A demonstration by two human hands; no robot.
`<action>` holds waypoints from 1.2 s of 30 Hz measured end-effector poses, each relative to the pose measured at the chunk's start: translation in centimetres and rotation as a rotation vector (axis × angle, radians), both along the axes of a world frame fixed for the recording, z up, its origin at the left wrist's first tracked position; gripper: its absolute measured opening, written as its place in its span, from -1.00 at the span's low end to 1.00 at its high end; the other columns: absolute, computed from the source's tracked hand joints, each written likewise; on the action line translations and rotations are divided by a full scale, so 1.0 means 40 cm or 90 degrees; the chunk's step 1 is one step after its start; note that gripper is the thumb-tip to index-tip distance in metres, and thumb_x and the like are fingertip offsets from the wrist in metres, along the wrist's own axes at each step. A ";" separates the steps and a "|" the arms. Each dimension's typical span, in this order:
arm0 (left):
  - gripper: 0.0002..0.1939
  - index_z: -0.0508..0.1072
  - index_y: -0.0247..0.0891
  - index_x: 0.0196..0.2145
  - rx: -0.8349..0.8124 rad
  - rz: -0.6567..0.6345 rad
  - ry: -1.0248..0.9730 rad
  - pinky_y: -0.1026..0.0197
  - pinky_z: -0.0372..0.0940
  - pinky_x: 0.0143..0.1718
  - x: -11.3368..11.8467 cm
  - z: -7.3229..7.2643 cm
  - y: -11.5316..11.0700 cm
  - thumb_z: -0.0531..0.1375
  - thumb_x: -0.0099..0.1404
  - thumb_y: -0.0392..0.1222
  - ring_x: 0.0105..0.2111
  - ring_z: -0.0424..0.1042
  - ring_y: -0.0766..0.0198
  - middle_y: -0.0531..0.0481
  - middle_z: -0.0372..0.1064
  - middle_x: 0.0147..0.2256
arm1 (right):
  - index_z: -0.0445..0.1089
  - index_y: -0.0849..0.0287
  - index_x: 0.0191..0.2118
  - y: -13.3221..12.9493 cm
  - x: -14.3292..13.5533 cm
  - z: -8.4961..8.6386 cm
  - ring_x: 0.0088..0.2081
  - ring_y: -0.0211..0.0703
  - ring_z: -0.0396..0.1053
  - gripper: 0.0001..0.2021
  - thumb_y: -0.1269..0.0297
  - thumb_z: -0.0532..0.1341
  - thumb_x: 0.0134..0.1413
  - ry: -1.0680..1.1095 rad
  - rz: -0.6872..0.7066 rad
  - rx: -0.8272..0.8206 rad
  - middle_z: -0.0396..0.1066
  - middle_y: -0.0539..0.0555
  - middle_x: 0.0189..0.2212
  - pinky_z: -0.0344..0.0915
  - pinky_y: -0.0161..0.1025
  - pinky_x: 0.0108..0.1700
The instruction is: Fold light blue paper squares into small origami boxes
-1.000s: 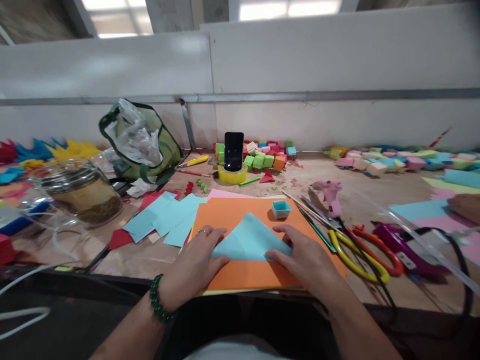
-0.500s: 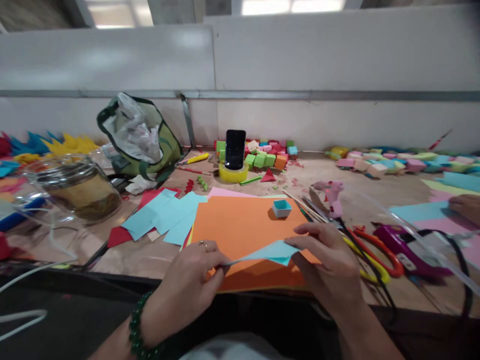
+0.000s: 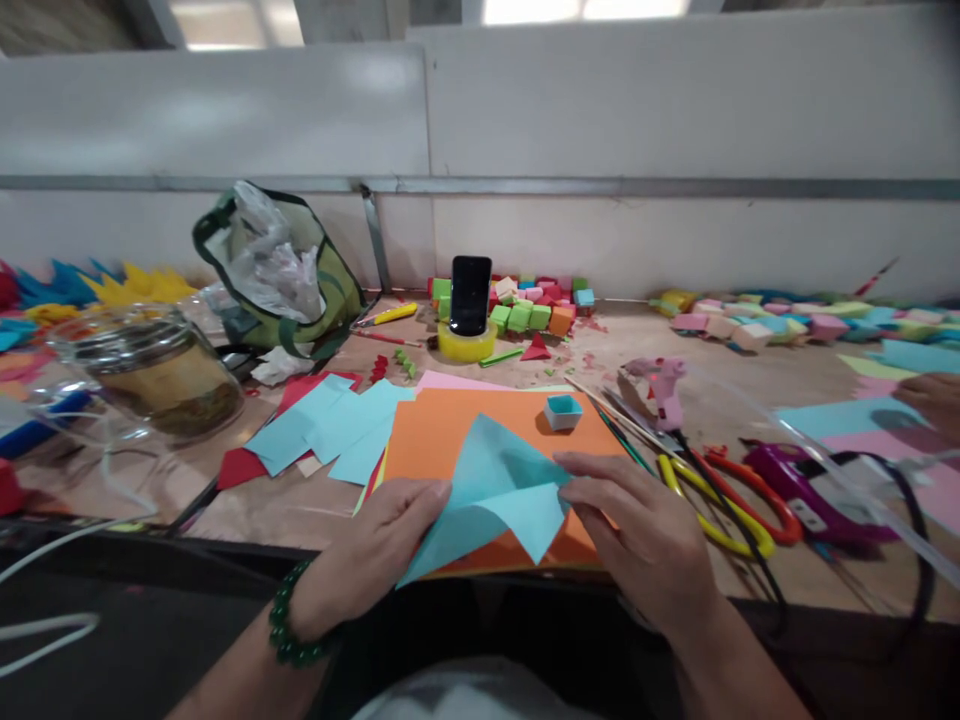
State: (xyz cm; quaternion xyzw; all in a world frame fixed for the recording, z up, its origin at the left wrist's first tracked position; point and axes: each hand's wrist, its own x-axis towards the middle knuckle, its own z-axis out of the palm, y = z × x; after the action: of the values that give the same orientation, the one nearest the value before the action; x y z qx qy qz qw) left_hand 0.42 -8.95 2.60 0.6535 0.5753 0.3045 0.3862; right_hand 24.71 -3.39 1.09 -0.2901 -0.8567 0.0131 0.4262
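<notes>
A light blue paper (image 3: 487, 485), creased and partly opened out, is held between both hands above an orange sheet (image 3: 424, 430). My left hand (image 3: 382, 545) pinches its left side, thumb on top, with a green bead bracelet at the wrist. At the right corner of the paper, my right hand (image 3: 637, 525) grips the edge between thumb and fingers. A small light blue paper box (image 3: 562, 412) stands on the orange sheet, just beyond my right hand.
Blue sheets (image 3: 300, 425) lie to the left, near a glass jar (image 3: 161, 375). A phone (image 3: 470, 295) stands in yellow tape. Right are a pink glue gun (image 3: 664, 390), scissors (image 3: 750, 500) and another person's hand (image 3: 930, 400). Paper cubes (image 3: 529, 315) sit behind.
The blue paper, earlier folded and seen nearly edge-on, is now opened wider, with one corner raised and another hanging down. My left hand has turned and shifted slightly left.
</notes>
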 end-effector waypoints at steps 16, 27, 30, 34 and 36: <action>-0.41 0.16 -0.29 0.23 0.175 0.189 0.162 0.38 0.06 -0.58 0.021 -0.031 0.018 0.04 0.24 -0.25 -0.66 0.02 0.43 0.21 0.11 -0.66 | 0.41 0.09 -0.21 -0.015 -0.009 -0.024 -0.13 -0.08 0.42 -0.71 0.57 0.15 -0.05 -0.124 0.109 -0.024 0.50 0.09 -0.24 0.33 0.01 -0.02; -0.40 0.38 -0.06 0.07 0.298 -0.007 0.511 -0.33 -0.14 0.16 -0.042 -0.043 0.003 -0.02 0.13 -0.47 0.24 0.01 -0.09 -0.12 0.04 0.25 | 0.32 0.16 -0.26 -0.025 0.037 -0.069 -0.04 -0.15 0.40 -0.67 0.67 -0.03 -0.01 -0.139 0.051 -0.161 0.49 0.11 -0.16 0.41 -0.17 -0.05; -0.44 0.34 -0.04 0.08 0.255 -0.139 0.440 -0.20 -0.13 0.21 -0.045 -0.042 0.005 -0.01 0.18 -0.47 0.13 0.22 0.11 -0.02 0.26 0.14 | 0.31 0.15 -0.17 -0.027 0.050 -0.062 -0.08 -0.20 0.42 -0.64 0.66 -0.04 0.00 -0.140 0.037 -0.194 0.48 0.10 -0.16 0.41 -0.23 -0.08; -0.69 0.47 -0.15 -0.09 0.207 -0.116 0.352 0.00 0.13 0.06 -0.042 -0.053 0.030 0.01 0.33 -0.33 -0.07 0.37 0.18 -0.03 0.45 -0.07 | 0.31 0.12 -0.14 -0.023 0.068 -0.054 -0.17 -0.22 0.46 -0.65 0.61 -0.01 0.01 -0.139 -0.002 -0.242 0.49 0.06 -0.21 0.42 -0.29 -0.15; -0.73 0.49 -0.18 -0.16 0.201 -0.100 0.328 0.03 0.17 -0.01 -0.039 -0.058 0.044 0.01 0.34 -0.29 -0.09 0.36 0.16 -0.06 0.45 -0.11 | 0.31 0.11 -0.13 -0.020 0.070 -0.055 -0.21 -0.20 0.47 -0.67 0.57 0.04 0.01 -0.139 -0.022 -0.250 0.49 0.05 -0.24 0.41 -0.28 -0.18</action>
State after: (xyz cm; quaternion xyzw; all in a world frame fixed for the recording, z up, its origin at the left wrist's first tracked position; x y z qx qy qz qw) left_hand -1.14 -7.17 0.27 0.8034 0.5478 0.1837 0.1441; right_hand 27.51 -4.20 -1.11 -0.3818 -0.8737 0.1411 0.2665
